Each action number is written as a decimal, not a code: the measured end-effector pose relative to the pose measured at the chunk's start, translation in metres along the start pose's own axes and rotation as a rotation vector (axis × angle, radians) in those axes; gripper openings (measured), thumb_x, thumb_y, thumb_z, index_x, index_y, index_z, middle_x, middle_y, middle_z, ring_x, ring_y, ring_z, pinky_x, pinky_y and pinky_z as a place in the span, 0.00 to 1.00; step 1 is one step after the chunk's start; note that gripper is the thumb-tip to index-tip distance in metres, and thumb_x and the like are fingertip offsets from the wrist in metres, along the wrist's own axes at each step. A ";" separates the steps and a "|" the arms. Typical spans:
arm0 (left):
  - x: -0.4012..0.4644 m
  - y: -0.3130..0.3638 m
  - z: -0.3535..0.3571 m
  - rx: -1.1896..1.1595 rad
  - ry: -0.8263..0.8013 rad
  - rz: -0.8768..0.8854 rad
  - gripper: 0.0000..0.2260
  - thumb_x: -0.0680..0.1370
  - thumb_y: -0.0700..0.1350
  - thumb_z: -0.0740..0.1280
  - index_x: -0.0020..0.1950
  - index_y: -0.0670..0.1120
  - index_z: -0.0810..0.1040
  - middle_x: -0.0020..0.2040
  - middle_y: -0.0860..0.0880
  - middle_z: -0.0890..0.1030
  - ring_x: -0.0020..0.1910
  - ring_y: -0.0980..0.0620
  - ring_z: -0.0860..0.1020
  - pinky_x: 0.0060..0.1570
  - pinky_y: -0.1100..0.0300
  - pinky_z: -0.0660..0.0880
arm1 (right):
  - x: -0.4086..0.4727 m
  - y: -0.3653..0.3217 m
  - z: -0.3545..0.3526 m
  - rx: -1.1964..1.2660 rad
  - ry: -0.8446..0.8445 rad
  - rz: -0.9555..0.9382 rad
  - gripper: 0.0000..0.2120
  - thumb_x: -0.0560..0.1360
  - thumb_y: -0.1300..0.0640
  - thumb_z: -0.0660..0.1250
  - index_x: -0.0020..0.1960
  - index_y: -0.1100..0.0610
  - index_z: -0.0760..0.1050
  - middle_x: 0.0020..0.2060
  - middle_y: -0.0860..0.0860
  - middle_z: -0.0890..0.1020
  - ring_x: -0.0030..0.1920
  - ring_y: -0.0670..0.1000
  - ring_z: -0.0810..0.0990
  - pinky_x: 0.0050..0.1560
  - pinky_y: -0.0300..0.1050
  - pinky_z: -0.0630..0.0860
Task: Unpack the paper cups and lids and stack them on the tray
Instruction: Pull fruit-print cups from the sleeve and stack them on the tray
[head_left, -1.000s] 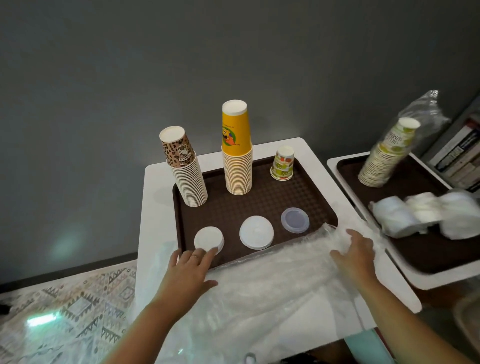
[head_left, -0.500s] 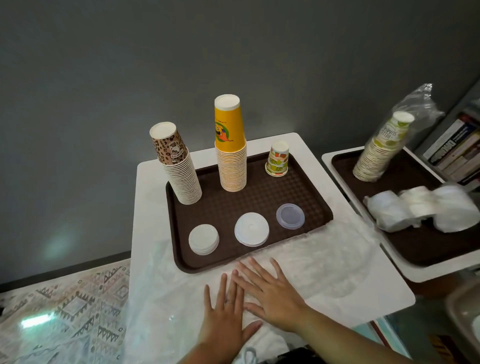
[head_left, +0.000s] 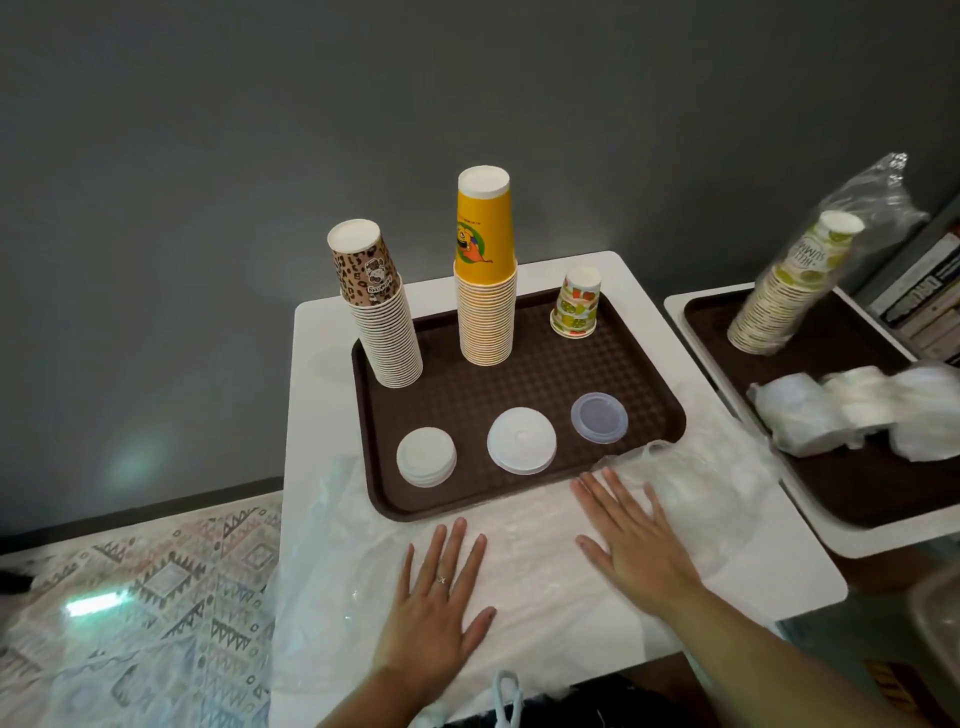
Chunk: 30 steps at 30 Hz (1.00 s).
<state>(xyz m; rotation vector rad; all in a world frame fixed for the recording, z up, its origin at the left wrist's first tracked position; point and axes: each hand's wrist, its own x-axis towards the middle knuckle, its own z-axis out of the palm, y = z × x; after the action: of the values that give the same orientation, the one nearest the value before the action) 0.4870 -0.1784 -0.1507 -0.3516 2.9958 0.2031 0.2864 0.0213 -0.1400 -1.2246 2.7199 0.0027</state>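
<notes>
**Hands spread apart over the empty wrapping**

Half a second ago the two hands lay side by side, touching, just in front of the tray; now they have slid apart across the plastic wrapping (head_left: 519, 561), which lies flatter than a second ago.

The step in hand looks like smoothing the spent wrapping before clearing it. Done well, that means pressing with flat palms and sweeping outward from the middle, away from the tray (head_left: 644, 374), so the film neither bunches nor snags the tray's near edge.

The left hand (head_left: 441, 592) rests flat on the plastic in front of the tray's near-left part, fingers straight and slightly fanned, holding nothing. The right hand (head_left: 631, 545) lies flat too, fingers splayed, tips just short of the tray's near rim, gripping nothing.

On the tray, left to right: the leopard-print cup stack (head_left: 382, 312) at the back left, the yellow cup stack (head_left: 485, 275) at the back centre, and a short patterned cup stack (head_left: 575, 304) at the back right. Along the front sit white lids (head_left: 426, 457), wider white lids (head_left: 521, 440) and a clear lid (head_left: 599, 417).
</notes>
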 end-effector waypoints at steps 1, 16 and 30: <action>-0.002 -0.003 -0.001 -0.002 0.003 -0.003 0.28 0.81 0.61 0.44 0.76 0.48 0.61 0.77 0.45 0.59 0.75 0.46 0.57 0.70 0.46 0.51 | 0.000 0.001 -0.001 0.005 -0.006 0.005 0.29 0.81 0.39 0.40 0.76 0.52 0.58 0.74 0.47 0.62 0.76 0.48 0.51 0.74 0.49 0.40; -0.028 -0.049 0.000 0.030 0.022 -0.005 0.30 0.80 0.61 0.49 0.78 0.48 0.52 0.78 0.46 0.54 0.77 0.48 0.52 0.71 0.54 0.50 | -0.002 0.032 0.004 -0.013 0.011 0.112 0.31 0.80 0.38 0.39 0.77 0.52 0.55 0.75 0.48 0.60 0.76 0.45 0.47 0.73 0.46 0.41; -0.003 -0.028 -0.037 0.071 0.400 0.088 0.20 0.77 0.51 0.53 0.57 0.40 0.76 0.52 0.41 0.80 0.50 0.41 0.77 0.57 0.50 0.64 | 0.013 0.048 -0.029 0.221 0.513 0.140 0.24 0.77 0.43 0.52 0.57 0.58 0.77 0.55 0.54 0.79 0.54 0.56 0.78 0.58 0.44 0.68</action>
<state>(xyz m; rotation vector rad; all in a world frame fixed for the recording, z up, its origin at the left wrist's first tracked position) 0.4926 -0.2106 -0.1174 -0.2810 3.4058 0.0353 0.2381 0.0418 -0.1159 -1.0858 3.1104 -0.6632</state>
